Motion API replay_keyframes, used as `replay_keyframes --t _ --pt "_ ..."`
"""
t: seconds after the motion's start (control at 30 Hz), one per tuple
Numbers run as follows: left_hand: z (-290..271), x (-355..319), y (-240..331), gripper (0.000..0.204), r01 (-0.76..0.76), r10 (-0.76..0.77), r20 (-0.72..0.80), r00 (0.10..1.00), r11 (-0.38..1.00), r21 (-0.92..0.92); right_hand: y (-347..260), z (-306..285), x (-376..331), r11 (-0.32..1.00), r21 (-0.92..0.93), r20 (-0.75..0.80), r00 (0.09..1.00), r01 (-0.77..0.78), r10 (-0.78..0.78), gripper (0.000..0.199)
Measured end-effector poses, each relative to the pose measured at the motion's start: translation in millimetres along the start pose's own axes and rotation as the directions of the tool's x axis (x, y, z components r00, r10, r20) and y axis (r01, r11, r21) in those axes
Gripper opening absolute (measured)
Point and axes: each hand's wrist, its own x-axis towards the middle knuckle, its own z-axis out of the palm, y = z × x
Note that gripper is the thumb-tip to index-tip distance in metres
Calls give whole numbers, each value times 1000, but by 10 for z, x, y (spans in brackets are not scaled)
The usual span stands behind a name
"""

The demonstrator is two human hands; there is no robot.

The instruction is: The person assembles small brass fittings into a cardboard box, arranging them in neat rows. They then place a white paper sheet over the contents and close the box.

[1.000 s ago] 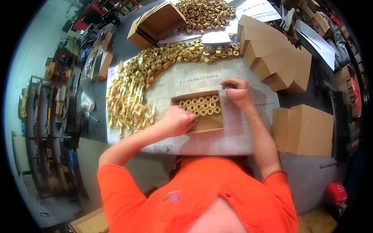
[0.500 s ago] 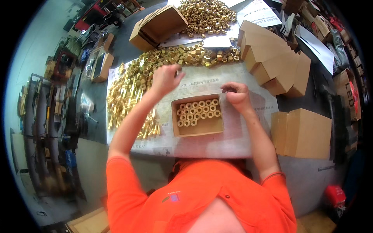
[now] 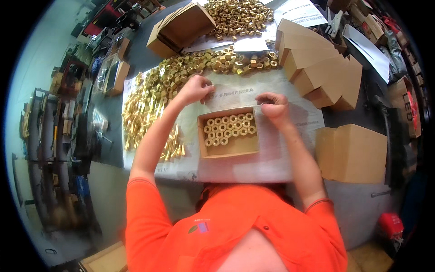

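A small open cardboard box (image 3: 228, 154) sits in front of me with rows of brass hex nuts (image 3: 229, 128) standing hole-up in it; bare cardboard shows at its lower right. Above the box's upper left corner is my left hand (image 3: 197, 89), fingers curled inward; what they hold, if anything, is too small to make out. Off the box's upper right corner hovers my right hand (image 3: 273, 106), thumb and fingers curled together, their contents also unclear. Just beyond my left hand spreads a heap of loose brass nuts (image 3: 168, 81).
Slim brass fittings (image 3: 140, 122) pile at the left on newspaper (image 3: 290, 136). A further nut heap (image 3: 238, 17) lies at the back beside tilted cardboard boxes (image 3: 181, 29). More cardboard boxes stand at the right (image 3: 319, 68) and near right (image 3: 351, 153).
My left hand has shifted slightly, its fingers now turned down toward the newspaper above the box. The right hand stays nearly in place. The nuts in the box look the same.
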Motion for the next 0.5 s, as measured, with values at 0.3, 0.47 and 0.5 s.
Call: replay_keyframes --t 0.3,0.47,0.5 --pt "141 -96 2 24 -93 330 -294 897 792 604 -23 -39 2 999 50 26 999 22 -23 27" --pt "169 -108 45 19 -98 349 -309 885 787 609 -81 -25 -16 999 31 14 1000 -14 13 26" --pt "151 -126 55 18 -116 353 -305 885 800 588 -69 -30 -9 1000 28 20 1000 2 -3 26"
